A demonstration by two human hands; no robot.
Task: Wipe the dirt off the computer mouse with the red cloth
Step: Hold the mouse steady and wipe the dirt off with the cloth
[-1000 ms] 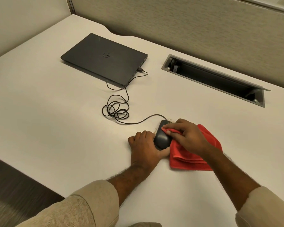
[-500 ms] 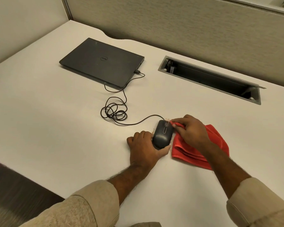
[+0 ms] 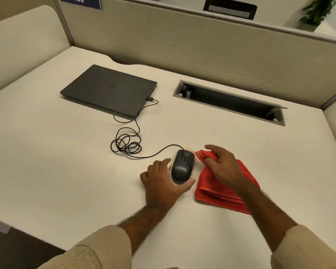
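A dark grey wired computer mouse (image 3: 182, 165) lies on the white desk (image 3: 47, 162). My left hand (image 3: 163, 181) cups its left side and rear, thumb under its back end. The folded red cloth (image 3: 219, 189) lies on the desk just right of the mouse. My right hand (image 3: 223, 167) rests on top of the cloth and pinches its front corner, a small gap away from the mouse's right side. Brownish specks sit on the desk by the mouse's front.
A shut dark laptop (image 3: 109, 90) lies at the back left, with the mouse's cable (image 3: 126, 144) coiled between it and the mouse. A recessed cable tray (image 3: 229, 101) opens in the desk at the back right. Partition walls enclose the desk.
My right hand with the cloth corner has slid off the mouse's top to its right side, leaving the mouse uncovered. My left hand keeps holding the mouse. The view has tilted upward.
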